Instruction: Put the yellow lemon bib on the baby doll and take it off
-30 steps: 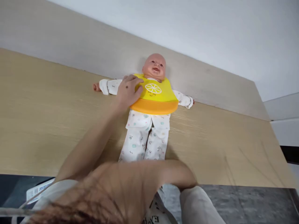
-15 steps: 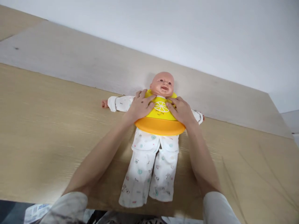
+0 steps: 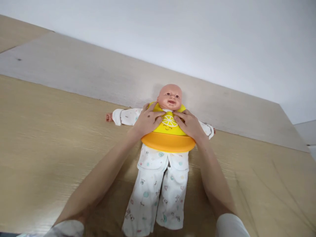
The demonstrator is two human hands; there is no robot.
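A baby doll lies on its back, arms stretched out sideways, in white printed pajamas. Round its neck sits a yellow bib with a white lemon-slice print and an orange catch pocket along its bottom. My left hand rests on the bib's left side, fingers spread and fingertips just below the neck. Opposite it, my right hand lies on the right side of the bib with its fingers apart, index fingertip near the neckline. Both hands touch the bib's surface; the fastening behind the neck is hidden.
The doll lies on a light wooden tabletop. A pale grey board or strip runs along the back, behind the doll's head, with a white wall beyond it.
The whole view has shifted, so the doll and hands appear slightly lower. My right fingers have moved a little inward along the bib's neckline; my left hand stays nearly still on the bib.
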